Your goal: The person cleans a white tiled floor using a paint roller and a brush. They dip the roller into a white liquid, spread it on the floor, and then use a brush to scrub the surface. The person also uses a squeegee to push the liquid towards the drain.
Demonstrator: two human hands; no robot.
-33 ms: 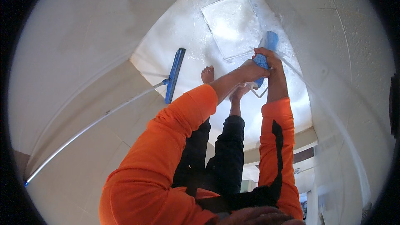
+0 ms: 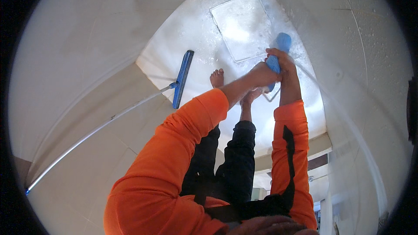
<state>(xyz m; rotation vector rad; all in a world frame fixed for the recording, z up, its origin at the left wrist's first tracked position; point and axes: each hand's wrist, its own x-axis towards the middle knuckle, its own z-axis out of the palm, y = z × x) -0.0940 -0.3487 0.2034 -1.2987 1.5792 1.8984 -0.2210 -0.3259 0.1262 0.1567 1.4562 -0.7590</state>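
Hand, left: yours, fingers wrapped round the lower part of the roll. Hand, right: yours, gripping the same roll just above. Roll: blue, slanted, top end protruding beyond your right fingers, over the wet floor. Rod: bent, near the roll's lower end; any join is hidden. Foot, right: bare, just below your left hand. Foot, left: bare, farther left. Tube: pale, starting near your right wrist. Panel: square, beyond the roll. Squeegee: blue, well left, pole slanting away.

Risks, judged: a slick roll could twist loose if one grip eases first; bare soles could slide on wet floor; tube could catch your right arm on a wide swing.
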